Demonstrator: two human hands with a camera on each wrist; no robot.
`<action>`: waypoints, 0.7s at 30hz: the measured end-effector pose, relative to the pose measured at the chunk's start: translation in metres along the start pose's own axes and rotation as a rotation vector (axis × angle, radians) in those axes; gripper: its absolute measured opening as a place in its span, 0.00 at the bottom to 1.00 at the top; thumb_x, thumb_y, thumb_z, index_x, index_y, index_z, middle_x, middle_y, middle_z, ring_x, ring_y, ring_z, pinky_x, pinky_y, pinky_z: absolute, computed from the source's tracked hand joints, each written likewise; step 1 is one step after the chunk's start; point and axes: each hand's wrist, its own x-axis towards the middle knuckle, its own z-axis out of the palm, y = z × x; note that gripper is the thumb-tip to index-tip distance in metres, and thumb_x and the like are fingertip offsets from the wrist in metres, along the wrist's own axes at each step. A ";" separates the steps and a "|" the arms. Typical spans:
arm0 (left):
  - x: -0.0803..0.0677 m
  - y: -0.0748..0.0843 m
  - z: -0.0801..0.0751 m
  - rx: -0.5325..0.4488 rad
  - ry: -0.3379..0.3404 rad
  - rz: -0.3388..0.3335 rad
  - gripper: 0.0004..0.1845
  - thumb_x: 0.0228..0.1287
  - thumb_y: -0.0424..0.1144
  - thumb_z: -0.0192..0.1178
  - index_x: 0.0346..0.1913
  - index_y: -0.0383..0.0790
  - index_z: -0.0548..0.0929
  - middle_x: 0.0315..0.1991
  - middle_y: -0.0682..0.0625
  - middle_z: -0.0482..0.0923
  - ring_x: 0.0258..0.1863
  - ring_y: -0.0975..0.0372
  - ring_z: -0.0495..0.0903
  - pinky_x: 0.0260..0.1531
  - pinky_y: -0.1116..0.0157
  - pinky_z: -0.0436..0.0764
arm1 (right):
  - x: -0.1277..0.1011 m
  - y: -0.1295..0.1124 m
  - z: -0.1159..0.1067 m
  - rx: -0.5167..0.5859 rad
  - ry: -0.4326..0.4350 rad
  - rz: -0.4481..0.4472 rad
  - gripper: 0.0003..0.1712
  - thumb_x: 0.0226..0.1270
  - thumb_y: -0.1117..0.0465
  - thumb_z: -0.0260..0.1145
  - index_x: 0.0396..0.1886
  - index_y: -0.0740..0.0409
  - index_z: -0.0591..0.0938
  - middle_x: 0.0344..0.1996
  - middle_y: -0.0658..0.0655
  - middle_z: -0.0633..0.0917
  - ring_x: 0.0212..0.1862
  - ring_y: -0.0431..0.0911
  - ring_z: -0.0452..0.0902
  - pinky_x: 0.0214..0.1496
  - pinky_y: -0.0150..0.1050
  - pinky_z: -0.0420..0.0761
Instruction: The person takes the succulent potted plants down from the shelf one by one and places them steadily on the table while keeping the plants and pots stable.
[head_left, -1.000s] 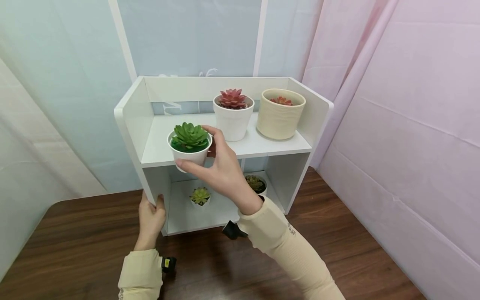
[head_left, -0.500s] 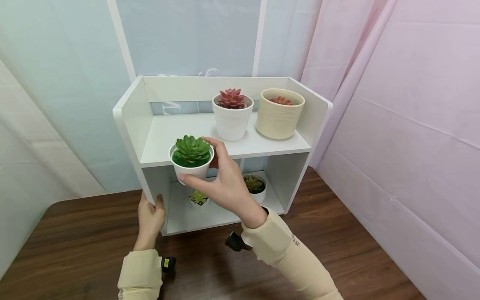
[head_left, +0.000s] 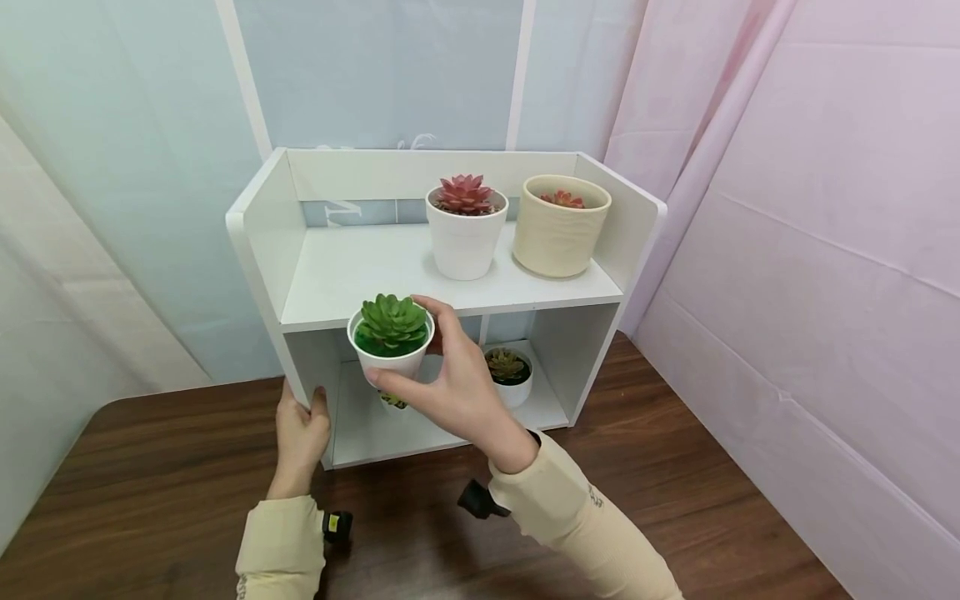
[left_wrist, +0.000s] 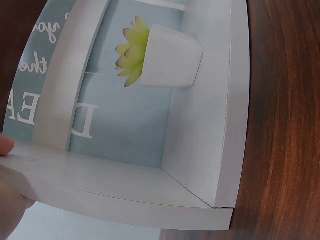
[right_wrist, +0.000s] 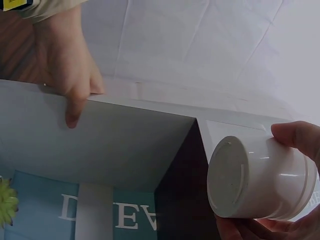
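My right hand (head_left: 468, 390) holds a green succulent in a white pot (head_left: 392, 337), thumb on the near side and fingers round the far side. The pot is upright, in front of the upper board's edge; the right wrist view shows its bare underside. My left hand (head_left: 302, 437) grips the left side panel of a white two-tier shelf (head_left: 360, 258), thumb on the inner face. A small yellow-green succulent in a white pot (left_wrist: 172, 57) stands on the lower tier, mostly hidden behind the held pot in the head view.
On the upper tier stand a red succulent in a white pot (head_left: 467, 242) and a cream pot (head_left: 558, 237) with a red plant. A dark green succulent in a white bowl (head_left: 512, 383) sits at lower right. The shelf rests on a dark wooden table (head_left: 172, 475).
My right hand has brought the green succulent down and slightly right, from the upper board's front edge to below it. My left hand stays on the side panel.
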 end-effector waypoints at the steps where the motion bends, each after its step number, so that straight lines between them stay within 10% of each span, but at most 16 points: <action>1: 0.000 0.000 0.000 0.003 0.003 0.001 0.25 0.68 0.23 0.45 0.68 0.29 0.61 0.63 0.29 0.66 0.65 0.38 0.63 0.59 0.36 0.63 | -0.001 0.001 0.000 0.002 -0.003 0.001 0.47 0.52 0.54 0.75 0.70 0.49 0.61 0.57 0.50 0.76 0.51 0.42 0.75 0.53 0.41 0.77; 21: 0.000 0.002 0.000 0.018 0.001 0.001 0.25 0.68 0.23 0.45 0.67 0.27 0.61 0.63 0.28 0.66 0.65 0.37 0.64 0.59 0.35 0.64 | -0.019 0.024 0.010 -0.022 -0.014 -0.046 0.46 0.49 0.56 0.77 0.67 0.54 0.64 0.52 0.49 0.80 0.48 0.39 0.77 0.48 0.36 0.78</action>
